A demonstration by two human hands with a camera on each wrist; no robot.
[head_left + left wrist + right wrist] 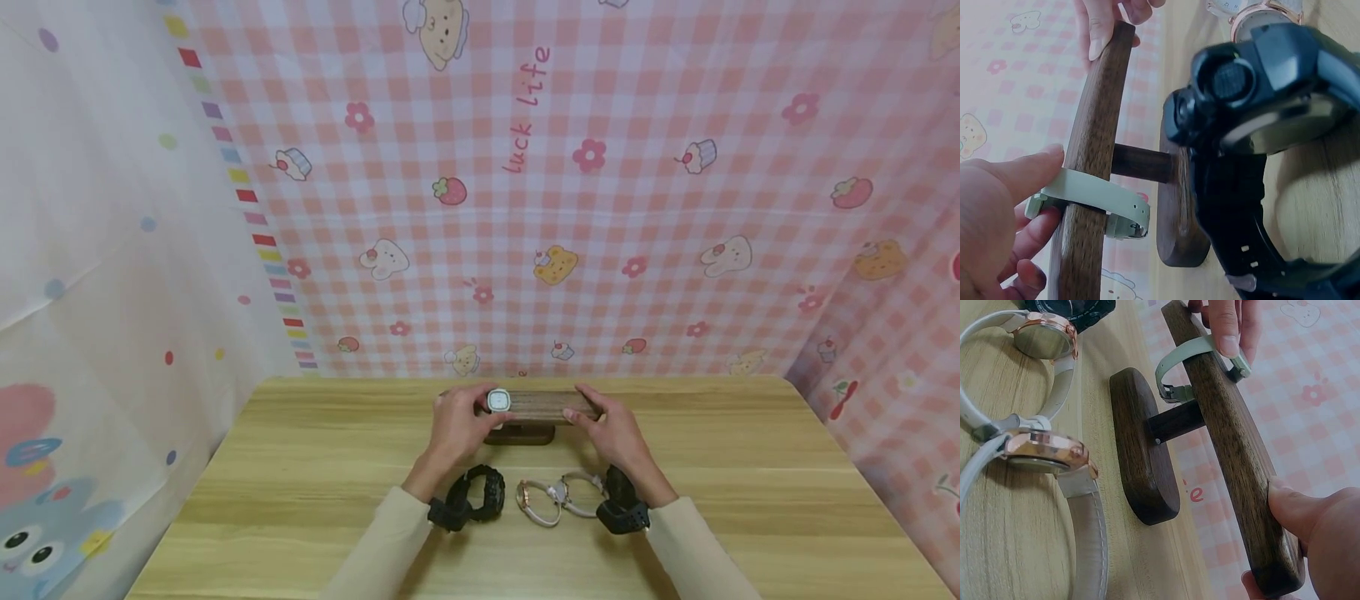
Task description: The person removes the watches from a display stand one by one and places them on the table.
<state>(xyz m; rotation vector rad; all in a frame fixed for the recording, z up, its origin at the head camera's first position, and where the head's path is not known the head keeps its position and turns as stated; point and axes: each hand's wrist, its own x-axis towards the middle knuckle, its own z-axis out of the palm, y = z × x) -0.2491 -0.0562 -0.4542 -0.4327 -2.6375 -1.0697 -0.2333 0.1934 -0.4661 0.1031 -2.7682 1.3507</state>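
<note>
A wooden watch stand has a horizontal bar (543, 405) on a short post above an oval base (525, 436). A pale mint-green wristwatch (498, 400) is looped around the bar left of the post, its strap (1094, 187) hanging as a loop beneath. My left hand (459, 421) pinches this watch between thumb and fingers, close to its case. At the bar's other end, my right hand (618, 432) grips the wood, thumb (1291, 503) on the near side and fingers partly hidden behind.
Nearer me on the wooden table (315, 500) stand a black sports watch (491, 493) and two watches with pale straps, one with a rose-gold case (1044, 337), the other a second rose-gold watch (1044, 450). Checked pink cloth (480, 233) hangs behind the table.
</note>
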